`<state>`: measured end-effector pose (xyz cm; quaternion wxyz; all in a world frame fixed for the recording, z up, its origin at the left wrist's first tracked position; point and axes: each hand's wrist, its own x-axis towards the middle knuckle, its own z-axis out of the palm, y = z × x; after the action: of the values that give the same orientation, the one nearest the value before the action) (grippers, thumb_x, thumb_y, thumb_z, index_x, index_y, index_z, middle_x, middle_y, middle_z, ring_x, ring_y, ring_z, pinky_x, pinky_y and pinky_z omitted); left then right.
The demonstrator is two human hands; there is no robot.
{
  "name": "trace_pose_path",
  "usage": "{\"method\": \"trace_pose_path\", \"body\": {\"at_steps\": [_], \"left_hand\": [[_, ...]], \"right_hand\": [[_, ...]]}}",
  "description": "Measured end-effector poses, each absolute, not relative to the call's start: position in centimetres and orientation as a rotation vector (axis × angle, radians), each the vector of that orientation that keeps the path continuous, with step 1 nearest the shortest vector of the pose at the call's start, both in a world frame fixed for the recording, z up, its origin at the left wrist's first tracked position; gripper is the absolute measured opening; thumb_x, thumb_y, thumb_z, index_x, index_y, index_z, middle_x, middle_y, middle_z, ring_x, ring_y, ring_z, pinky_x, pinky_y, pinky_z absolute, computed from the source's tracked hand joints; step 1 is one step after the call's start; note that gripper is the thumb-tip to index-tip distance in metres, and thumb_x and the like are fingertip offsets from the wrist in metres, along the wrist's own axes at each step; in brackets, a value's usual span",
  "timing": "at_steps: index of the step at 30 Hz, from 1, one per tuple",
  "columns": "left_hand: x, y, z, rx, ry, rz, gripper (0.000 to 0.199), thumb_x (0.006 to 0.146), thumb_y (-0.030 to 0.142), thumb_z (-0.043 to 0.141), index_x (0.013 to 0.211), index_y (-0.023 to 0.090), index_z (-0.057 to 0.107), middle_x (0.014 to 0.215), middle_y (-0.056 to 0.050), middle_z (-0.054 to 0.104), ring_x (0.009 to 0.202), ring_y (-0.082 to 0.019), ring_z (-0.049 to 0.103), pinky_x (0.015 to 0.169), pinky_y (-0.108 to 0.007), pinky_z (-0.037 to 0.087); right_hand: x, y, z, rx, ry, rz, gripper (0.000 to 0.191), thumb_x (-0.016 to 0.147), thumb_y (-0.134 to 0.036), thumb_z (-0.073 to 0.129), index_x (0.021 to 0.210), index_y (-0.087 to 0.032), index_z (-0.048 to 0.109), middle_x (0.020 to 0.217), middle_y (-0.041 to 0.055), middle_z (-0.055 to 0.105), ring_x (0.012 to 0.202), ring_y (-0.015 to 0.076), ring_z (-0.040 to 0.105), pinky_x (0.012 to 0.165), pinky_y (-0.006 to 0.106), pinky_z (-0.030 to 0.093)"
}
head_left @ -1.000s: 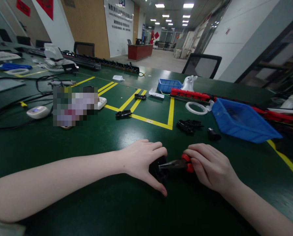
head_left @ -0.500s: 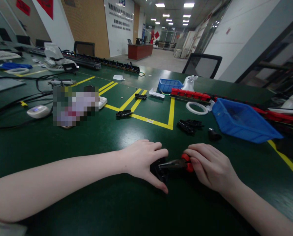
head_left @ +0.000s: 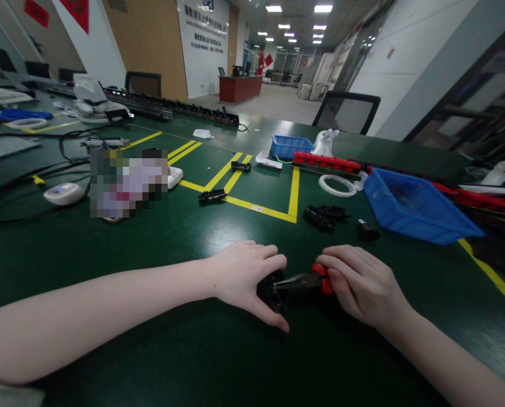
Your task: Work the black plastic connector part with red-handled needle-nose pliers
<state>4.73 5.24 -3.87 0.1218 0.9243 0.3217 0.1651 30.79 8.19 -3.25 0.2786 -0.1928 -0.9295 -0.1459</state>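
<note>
Low in the middle of the head view, my left hand [head_left: 244, 281] is wrapped round a black plastic part [head_left: 274, 291] on the green table, thumb on the near side and fingers on the far side. My right hand [head_left: 365, 285] grips the red handles of a pair of pliers [head_left: 305, 280]. The long metal jaws point left and their tips meet the black part. What exactly the jaws pinch is too dark and small to tell. Beyond my right hand lie several similar black parts [head_left: 323, 216] and a short black cylindrical piece [head_left: 368, 230].
A blue bin [head_left: 422, 206] stands at the right, beside a white tape ring [head_left: 338, 185] and a red strip [head_left: 326, 162]. A smaller blue bin [head_left: 291, 147] is farther back. Black parts [head_left: 212, 195] lie near yellow tape lines. Cables [head_left: 61, 164] and a white mouse-like device [head_left: 64, 193] are at left.
The view has shifted very slightly. Both hands, the pliers and the black part keep nearly the same positions.
</note>
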Motion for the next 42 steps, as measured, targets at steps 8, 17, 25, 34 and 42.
{"method": "trace_pose_path", "body": {"at_steps": [8,17,25,34,42], "left_hand": [[4.62,5.27,-3.68,2.671,0.924,0.486,0.072,0.067,0.085,0.060,0.095,0.018,0.054,0.085,0.000,0.059,0.066,-0.015,0.053,0.060,-0.028,0.038],[4.56,5.14,-3.80,2.711,0.919,0.452,0.069,0.075,0.082,0.057,0.100,0.018,0.055,0.088,-0.001,0.061,0.069,-0.017,0.056,0.060,-0.029,0.037],[4.49,5.15,-3.70,2.700,0.904,0.463,0.063,0.077,0.077,0.060,0.101,0.019,0.056,0.093,-0.002,0.062,0.070,-0.017,0.057,0.060,-0.029,0.038],[4.52,4.99,-3.73,2.725,0.927,0.462,0.060,0.077,0.073,0.063,0.105,0.020,0.056,0.093,-0.002,0.060,0.069,-0.016,0.056,0.058,-0.028,0.036],[4.41,5.03,-3.81,2.702,0.916,0.485,0.061,0.076,0.073,0.064,0.102,0.019,0.056,0.092,-0.001,0.060,0.068,-0.015,0.055,0.058,-0.028,0.037]], "right_hand": [[30.84,8.12,-3.23,-0.531,-2.486,-0.389,0.016,0.092,-0.014,0.045,0.099,-0.016,0.060,0.090,0.0097,0.066,0.079,0.0191,0.063,0.068,0.033,0.051],[30.92,8.15,-3.18,-0.546,-2.485,-0.386,0.018,0.092,-0.014,0.046,0.103,-0.017,0.061,0.094,0.0102,0.068,0.085,0.0212,0.065,0.073,0.035,0.052],[31.07,8.16,-3.10,-0.537,-2.490,-0.339,0.017,0.092,-0.013,0.044,0.099,-0.017,0.060,0.091,0.0093,0.067,0.080,0.0190,0.063,0.069,0.033,0.051],[30.86,8.20,-3.28,-0.521,-2.506,-0.338,0.017,0.093,-0.013,0.043,0.098,-0.016,0.059,0.090,0.0097,0.066,0.077,0.0176,0.062,0.067,0.031,0.051],[31.05,8.33,-3.29,-0.540,-2.513,-0.283,0.018,0.093,-0.013,0.042,0.097,-0.017,0.059,0.090,0.0088,0.066,0.076,0.0171,0.062,0.066,0.031,0.051]]}}
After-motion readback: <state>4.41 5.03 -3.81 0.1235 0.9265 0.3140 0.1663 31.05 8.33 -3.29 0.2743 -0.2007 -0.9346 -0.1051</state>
